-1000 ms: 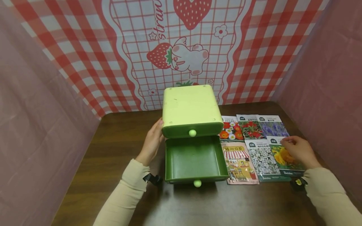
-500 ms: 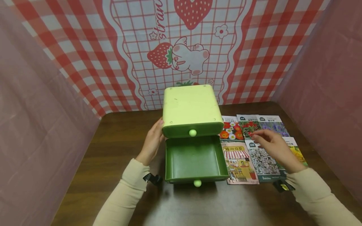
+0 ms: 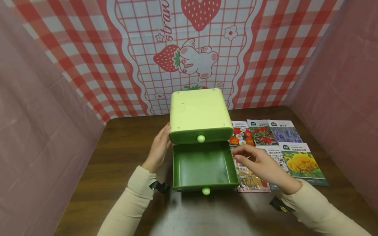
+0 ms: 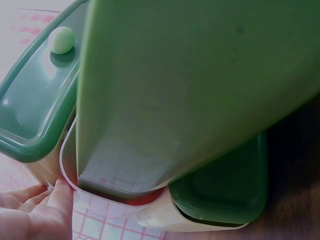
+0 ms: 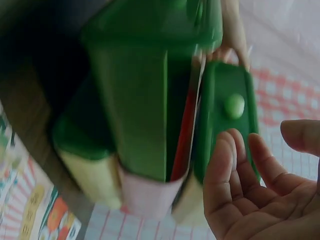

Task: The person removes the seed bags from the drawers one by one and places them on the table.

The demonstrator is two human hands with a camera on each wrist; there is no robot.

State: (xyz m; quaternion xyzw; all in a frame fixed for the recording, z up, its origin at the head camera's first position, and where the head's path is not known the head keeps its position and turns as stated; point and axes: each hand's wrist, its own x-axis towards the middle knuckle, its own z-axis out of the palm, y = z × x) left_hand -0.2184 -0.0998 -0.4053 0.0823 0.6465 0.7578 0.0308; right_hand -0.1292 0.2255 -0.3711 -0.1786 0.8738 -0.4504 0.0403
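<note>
A small drawer cabinet (image 3: 199, 109) with a pale yellow-green top stands mid-table. Its middle dark green drawer (image 3: 203, 167) is pulled out toward me. The top drawer (image 5: 235, 85) and bottom drawer (image 4: 225, 185) are pushed in. My left hand (image 3: 158, 149) rests against the cabinet's left side. My right hand (image 3: 260, 164), fingers loosely bent and holding nothing, hovers by the pulled-out drawer's right edge, above a pink seed packet (image 3: 249, 182). In the right wrist view, a red strip (image 5: 184, 135) shows in the gap above that drawer; what it is I cannot tell.
Several seed packets lie right of the cabinet: orange-and-white flowers (image 3: 240, 136), red flowers (image 3: 262, 136), purple flowers (image 3: 284, 134), white blossoms (image 3: 280, 160), yellow flowers (image 3: 304, 164). A checked strawberry cloth (image 3: 195, 59) hangs behind the dark wooden table (image 3: 133, 141).
My right hand has moved left from the yellow-flower packet, across the others, to the pulled-out drawer's right edge. The left hand, cabinet and packets look unmoved.
</note>
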